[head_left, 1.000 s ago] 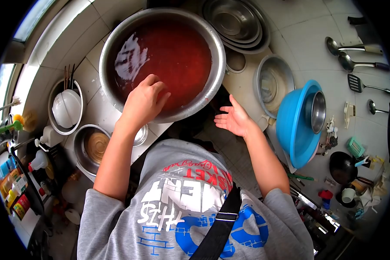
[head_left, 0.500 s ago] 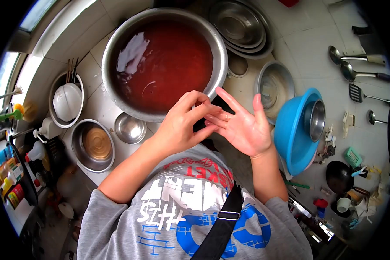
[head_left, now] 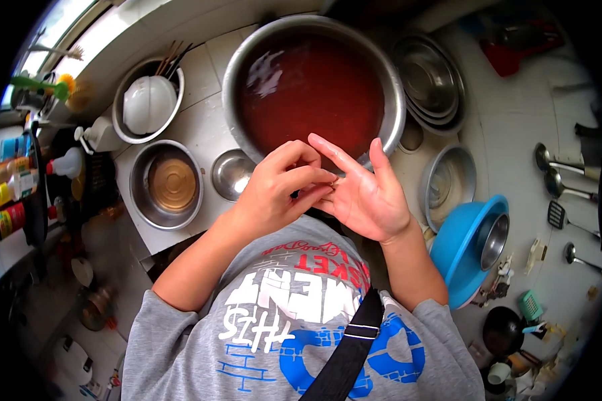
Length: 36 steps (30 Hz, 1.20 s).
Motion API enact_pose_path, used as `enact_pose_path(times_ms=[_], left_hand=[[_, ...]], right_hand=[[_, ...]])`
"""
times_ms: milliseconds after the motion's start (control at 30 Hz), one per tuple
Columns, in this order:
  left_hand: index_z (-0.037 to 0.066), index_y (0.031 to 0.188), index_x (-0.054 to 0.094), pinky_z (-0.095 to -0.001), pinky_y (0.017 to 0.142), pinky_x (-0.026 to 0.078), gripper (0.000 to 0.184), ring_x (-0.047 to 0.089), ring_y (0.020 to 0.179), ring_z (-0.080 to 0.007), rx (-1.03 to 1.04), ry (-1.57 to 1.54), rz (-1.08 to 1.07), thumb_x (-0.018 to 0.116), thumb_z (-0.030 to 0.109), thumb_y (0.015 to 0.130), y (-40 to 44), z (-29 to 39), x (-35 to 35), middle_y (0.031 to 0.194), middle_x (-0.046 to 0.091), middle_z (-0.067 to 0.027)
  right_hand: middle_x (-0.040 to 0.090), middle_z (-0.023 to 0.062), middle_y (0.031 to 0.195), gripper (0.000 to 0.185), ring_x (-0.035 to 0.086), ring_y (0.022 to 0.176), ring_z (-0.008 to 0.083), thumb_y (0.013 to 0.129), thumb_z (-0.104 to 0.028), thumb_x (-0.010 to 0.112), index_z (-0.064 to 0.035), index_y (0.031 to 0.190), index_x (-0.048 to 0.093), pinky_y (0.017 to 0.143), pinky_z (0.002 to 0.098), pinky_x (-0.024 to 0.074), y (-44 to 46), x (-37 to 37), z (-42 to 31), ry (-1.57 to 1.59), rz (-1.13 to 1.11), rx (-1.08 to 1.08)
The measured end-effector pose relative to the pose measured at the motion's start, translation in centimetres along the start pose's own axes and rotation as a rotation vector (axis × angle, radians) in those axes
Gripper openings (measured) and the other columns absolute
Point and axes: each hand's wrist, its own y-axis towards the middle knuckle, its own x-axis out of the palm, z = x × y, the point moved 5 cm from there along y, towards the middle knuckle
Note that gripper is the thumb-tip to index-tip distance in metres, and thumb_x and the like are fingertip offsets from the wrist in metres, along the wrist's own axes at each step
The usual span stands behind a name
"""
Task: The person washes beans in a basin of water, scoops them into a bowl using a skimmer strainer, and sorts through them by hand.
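Observation:
My left hand (head_left: 284, 184) is closed in a pinch at the fingers of my right hand. Its fingertips touch those fingers, and anything small between them is hidden. My right hand (head_left: 368, 197) is turned palm up, looking wet, with its thumb and index finger stretched apart and the other fingers partly covered. Both hands are in front of my grey shirt, by the near rim of a large metal basin (head_left: 231, 100). Dark red liquid (head_left: 314, 93) fills much of that basin.
Left of the basin are a small metal bowl (head_left: 229, 177), a pot (head_left: 140, 194) and a container with a white bowl (head_left: 150, 103) and chopsticks. To the right are stacked metal basins (head_left: 425, 80), a metal pan (head_left: 448, 177) and a blue basin (head_left: 458, 257). Ladles (head_left: 558, 184) hang further right.
The view has turned, so the large basin and the bowls sit further right in the picture. My hands stay together, with the left still pinching at the right's fingers.

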Motion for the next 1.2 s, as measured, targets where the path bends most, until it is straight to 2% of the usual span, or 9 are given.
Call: enact_pose_path(times_ms=[200, 333, 533, 567, 700, 800, 1000, 1133, 1200], left_hand=[[0.006, 0.097, 0.078, -0.0312, 0.063, 0.051, 0.024, 0.059, 0.079, -0.0183, -0.041, 0.0, 0.192, 0.082, 0.0, 0.075, -2.3, -0.5, -3.0, 0.088, 0.056, -0.0054], [0.006, 0.103, 0.079, -0.0301, 0.07, 0.051, 0.027, 0.06, 0.081, -0.0175, -0.119, -0.019, 0.231, 0.08, -0.003, 0.077, -4.2, -1.0, -4.7, 0.092, 0.059, -0.0051], [0.005, 0.103, 0.078, -0.0267, 0.073, 0.05, 0.025, 0.06, 0.086, -0.0151, -0.353, -0.133, 0.318, 0.075, -0.004, 0.08, -7.6, -2.3, -7.1, 0.094, 0.061, -0.0043], [0.005, 0.101, 0.078, -0.0262, 0.07, 0.048, 0.023, 0.06, 0.084, -0.0154, -0.373, -0.141, 0.335, 0.075, -0.003, 0.08, -8.0, -2.3, -7.4, 0.094, 0.061, -0.0049], [0.006, 0.095, 0.076, -0.0336, 0.07, 0.046, 0.022, 0.058, 0.079, -0.021, -0.195, 0.529, 0.244, 0.077, -0.002, 0.074, -9.2, -3.2, -8.4, 0.091, 0.061, -0.0048], [0.009, 0.085, 0.072, -0.0356, 0.069, 0.041, 0.014, 0.057, 0.078, -0.0195, -0.139, 0.76, 0.206, 0.077, 0.004, 0.072, -9.8, -5.1, -7.4, 0.087, 0.06, -0.002], [0.012, 0.079, 0.07, -0.0387, 0.075, 0.043, 0.01, 0.061, 0.084, -0.0218, -0.277, 1.148, -0.049, 0.076, 0.01, 0.07, -11.6, -13.0, -3.1, 0.088, 0.06, -0.004], [0.01, 0.09, 0.076, -0.0405, 0.078, 0.042, 0.014, 0.064, 0.091, -0.0232, -0.413, 0.935, 0.212, 0.078, 0.013, 0.077, -12.1, -11.8, -5.9, 0.094, 0.064, -0.0051], [0.005, 0.098, 0.078, -0.0369, 0.074, 0.046, 0.015, 0.062, 0.082, -0.0218, -0.554, 0.694, 0.211, 0.077, 0.01, 0.084, -12.7, -12.3, -7.2, 0.09, 0.065, -0.0067]], right_hand=[[0.037, 0.0196, 0.157, 0.09, 0.043, 0.14, 0.0287, 0.104, -0.071, 0.018, -0.0049, 0.165, 0.009, 0.123, 0.0452, 0.028, 3.2, 1.6, 1.4, 0.009, -0.074, 0.097], [0.035, 0.0245, 0.158, 0.091, 0.043, 0.141, 0.0301, 0.103, -0.072, 0.018, -0.006, 0.165, 0.008, 0.122, 0.0447, 0.0284, 4.7, 2.4, 2.2, -0.03, -0.082, 0.156], [0.032, 0.0314, 0.159, 0.092, 0.039, 0.146, 0.0367, 0.101, -0.076, 0.021, -0.0096, 0.165, 0.013, 0.123, 0.0487, 0.0273, 6.2, 1.6, 2.7, -0.196, 0.068, 0.19], [0.028, 0.0328, 0.161, 0.091, 0.031, 0.151, 0.0385, 0.103, -0.074, 0.02, -0.0078, 0.164, 0.014, 0.125, 0.0494, 0.0224, 6.4, 1.4, 2.5, -0.327, 0.08, 0.148], [0.025, 0.0335, 0.162, 0.088, 0.023, 0.155, 0.0402, 0.104, -0.07, 0.018, -0.0057, 0.164, 0.016, 0.126, 0.0497, 0.0177, 6.7, -0.3, 1.9, -0.536, 0.18, 0.062], [0.014, 0.0358, 0.164, 0.091, 0.014, 0.157, 0.0419, 0.104, -0.071, 0.017, -0.0033, 0.164, 0.01, 0.127, 0.0495, 0.0132, 6.4, -1.2, 1.3, -0.538, 0.162, 0.041], [0.021, 0.035, 0.163, 0.089, 0.02, 0.155, 0.0416, 0.104, -0.07, 0.017, -0.0043, 0.163, 0.015, 0.127, 0.0503, 0.0149, 5.5, -2.1, 1.0, -0.574, 0.241, -0.038], [0.024, 0.0346, 0.162, 0.089, 0.022, 0.155, 0.0415, 0.104, -0.071, 0.017, -0.005, 0.163, 0.018, 0.126, 0.0505, 0.0161, 4.4, -2.5, 0.6, -0.568, 0.286, -0.074], [0.024, 0.0347, 0.162, 0.089, 0.023, 0.154, 0.0419, 0.104, -0.071, 0.017, -0.005, 0.163, 0.018, 0.126, 0.0506, 0.0166, 4.1, -3.0, 0.7, -0.544, 0.294, -0.067]])
